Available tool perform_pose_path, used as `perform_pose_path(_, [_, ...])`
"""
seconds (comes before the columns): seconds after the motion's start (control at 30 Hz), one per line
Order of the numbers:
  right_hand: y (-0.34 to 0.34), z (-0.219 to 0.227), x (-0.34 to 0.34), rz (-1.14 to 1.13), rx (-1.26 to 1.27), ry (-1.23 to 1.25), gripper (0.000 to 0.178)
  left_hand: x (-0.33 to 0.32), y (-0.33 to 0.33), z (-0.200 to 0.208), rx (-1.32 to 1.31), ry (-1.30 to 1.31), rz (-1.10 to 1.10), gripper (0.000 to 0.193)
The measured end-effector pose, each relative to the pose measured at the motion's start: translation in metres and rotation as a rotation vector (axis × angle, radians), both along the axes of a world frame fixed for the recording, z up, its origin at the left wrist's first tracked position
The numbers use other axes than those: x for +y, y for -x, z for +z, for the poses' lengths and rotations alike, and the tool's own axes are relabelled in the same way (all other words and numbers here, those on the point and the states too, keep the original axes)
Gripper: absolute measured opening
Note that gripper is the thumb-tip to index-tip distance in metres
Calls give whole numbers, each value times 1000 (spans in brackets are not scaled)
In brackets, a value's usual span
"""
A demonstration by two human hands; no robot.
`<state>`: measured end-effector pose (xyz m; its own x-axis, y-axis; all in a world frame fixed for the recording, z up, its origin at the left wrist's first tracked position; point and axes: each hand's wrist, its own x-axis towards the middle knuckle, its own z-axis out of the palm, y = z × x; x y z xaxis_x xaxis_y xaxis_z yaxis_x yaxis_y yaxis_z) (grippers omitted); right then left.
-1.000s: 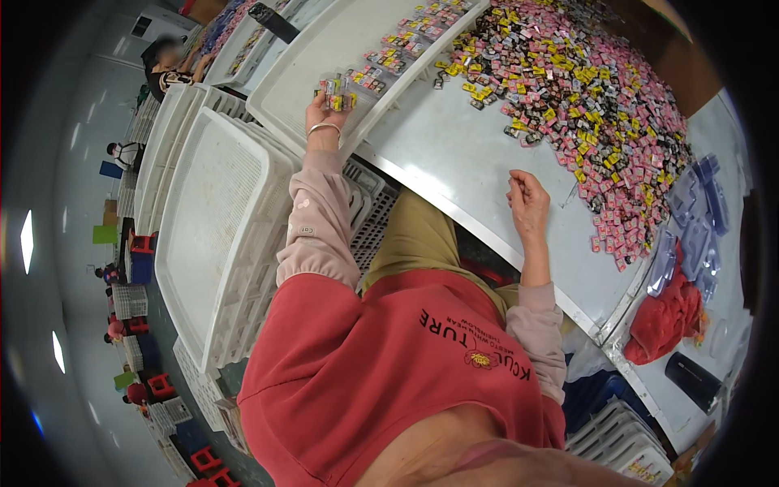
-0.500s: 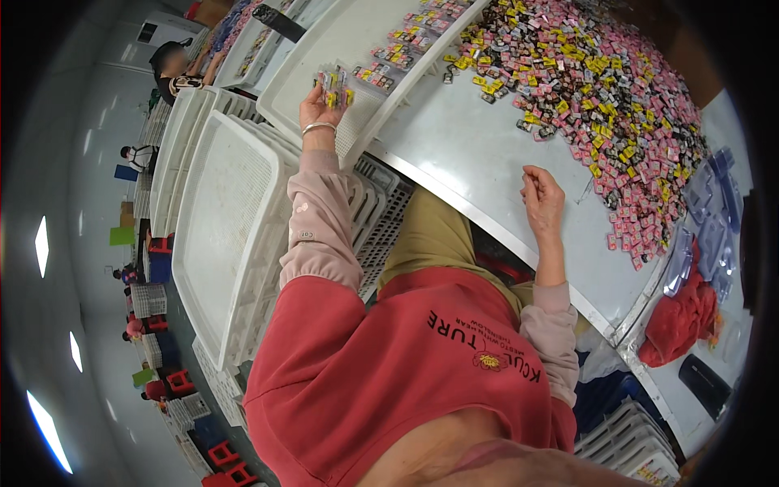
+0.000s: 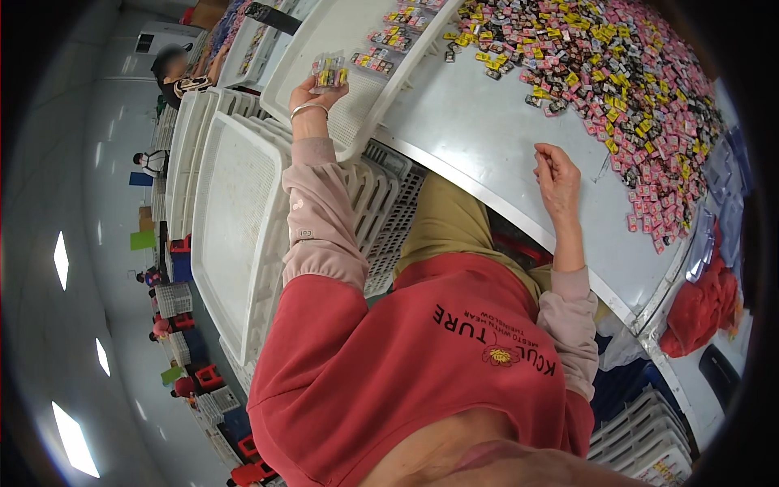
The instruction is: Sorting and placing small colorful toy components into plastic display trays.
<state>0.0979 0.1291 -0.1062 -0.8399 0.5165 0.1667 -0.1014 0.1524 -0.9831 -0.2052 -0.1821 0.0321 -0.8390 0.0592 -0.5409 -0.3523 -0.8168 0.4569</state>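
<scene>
My left hand (image 3: 323, 96), a bangle at its wrist, grips a small clear plastic pack (image 3: 329, 73) by its near edge. Yellow, pink and dark little pieces sit inside the pack. Hand and pack are over a white plastic tray (image 3: 304, 50), where several similar filled packs (image 3: 376, 62) lie in a row along the right side. Above the metal tabletop (image 3: 479, 122), my right hand (image 3: 558, 183) has loosely bent fingers, thumb apart from the index finger, and nothing visible between them. Beyond it spreads a big heap of small pink, yellow and black pieces (image 3: 604, 89).
Stacked white trays (image 3: 235, 211) stand at my left. Clear plastic shells (image 3: 722, 183), a red cloth (image 3: 699, 312) and a black object (image 3: 719, 372) lie at the right. More trays (image 3: 641, 446) are stacked at lower right. A co-worker (image 3: 174, 77) is at the far left.
The pack in my left hand has turned flatter, showing its face. The whole view has shifted slightly; my right hand stays over the tabletop, its fingers still loosely bent.
</scene>
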Motion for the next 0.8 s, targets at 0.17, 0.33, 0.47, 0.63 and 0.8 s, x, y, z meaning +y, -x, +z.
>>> perform_pose_path(0.17, [-2,-3,2,-14,-29,-31,13,28,-29,8,162,190,-231,38])
perform_pose_path(0.33, [2,-4,0,-15,-1,-63,12,74,-67,-7,237,69,-418,35])
perform_pose_path(0.47, [2,-3,-3,-17,4,-58,12,110,-100,-30,173,-24,-499,31])
perform_pose_path(0.63, [0,-7,-2,-11,20,-29,12,97,-90,-39,154,-12,-306,29])
perform_pose_path(0.8, [-1,-8,2,-25,3,-77,13,13,1,-48,232,174,-59,26])
